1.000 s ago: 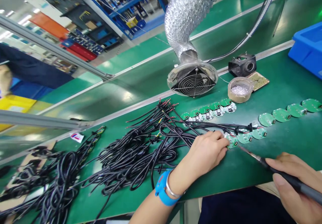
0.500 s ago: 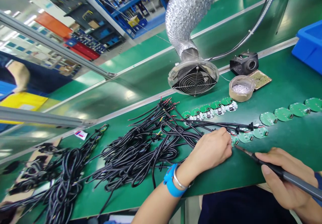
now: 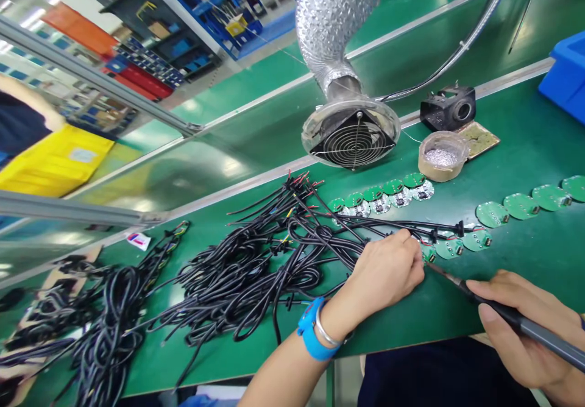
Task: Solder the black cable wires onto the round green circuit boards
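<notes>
My left hand (image 3: 388,270), with a blue band and a metal bangle at the wrist, is closed at the near end of a row of round green circuit boards (image 3: 450,247). Its fingertips are hidden, so what they pinch cannot be made out. In my right hand (image 3: 525,328) is a soldering iron (image 3: 507,314), its tip touching or very near the board beside my left fingers. Black cables (image 3: 260,267) lie in a tangled pile to the left, and some run to the boards. A second row of boards (image 3: 377,203) lies behind my left hand.
A fume extractor (image 3: 354,139) hangs over the table's back. Behind the boards are a round tub (image 3: 442,156) and a black holder (image 3: 450,109). A blue bin (image 3: 567,78) stands at right, more cables (image 3: 109,322) at left. Another person's arm reaches a yellow bin (image 3: 59,160).
The view has shifted slightly. At the upper left, the yellow bin and the other person's arm have moved up and to the right. My hands keep nearly the same pose at the boards.
</notes>
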Tool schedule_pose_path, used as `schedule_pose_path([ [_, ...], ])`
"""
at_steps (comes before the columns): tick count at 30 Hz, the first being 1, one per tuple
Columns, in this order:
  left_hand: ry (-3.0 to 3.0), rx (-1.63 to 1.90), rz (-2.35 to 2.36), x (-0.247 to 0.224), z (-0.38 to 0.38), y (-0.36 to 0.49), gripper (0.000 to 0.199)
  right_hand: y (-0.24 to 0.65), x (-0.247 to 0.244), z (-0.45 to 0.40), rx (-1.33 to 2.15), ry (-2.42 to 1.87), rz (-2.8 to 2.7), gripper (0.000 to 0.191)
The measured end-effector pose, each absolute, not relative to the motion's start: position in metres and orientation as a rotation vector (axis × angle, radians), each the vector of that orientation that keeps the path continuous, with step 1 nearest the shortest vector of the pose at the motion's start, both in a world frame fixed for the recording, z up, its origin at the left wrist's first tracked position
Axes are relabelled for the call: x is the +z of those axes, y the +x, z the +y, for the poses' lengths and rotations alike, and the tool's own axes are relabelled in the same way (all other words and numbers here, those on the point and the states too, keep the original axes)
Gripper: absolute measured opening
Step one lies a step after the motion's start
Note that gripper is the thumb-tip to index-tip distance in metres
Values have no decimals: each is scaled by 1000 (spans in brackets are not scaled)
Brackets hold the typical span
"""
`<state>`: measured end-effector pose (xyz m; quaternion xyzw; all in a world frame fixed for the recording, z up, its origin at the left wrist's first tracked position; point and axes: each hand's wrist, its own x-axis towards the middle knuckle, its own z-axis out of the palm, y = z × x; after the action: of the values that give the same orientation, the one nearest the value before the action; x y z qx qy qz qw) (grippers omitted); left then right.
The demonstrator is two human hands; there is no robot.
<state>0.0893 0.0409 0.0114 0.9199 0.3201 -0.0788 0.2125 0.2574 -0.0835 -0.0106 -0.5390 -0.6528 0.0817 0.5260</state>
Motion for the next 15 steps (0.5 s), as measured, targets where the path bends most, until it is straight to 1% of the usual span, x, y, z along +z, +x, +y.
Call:
schedule_pose_path([
  [9,2493,-191,917,11,41,91,9,257,-24,-96,141,-1226,-1657,30],
  [15,2486,-184,918,10,42,92,11,266,-24,-106,88,-1359,-1550,26],
])
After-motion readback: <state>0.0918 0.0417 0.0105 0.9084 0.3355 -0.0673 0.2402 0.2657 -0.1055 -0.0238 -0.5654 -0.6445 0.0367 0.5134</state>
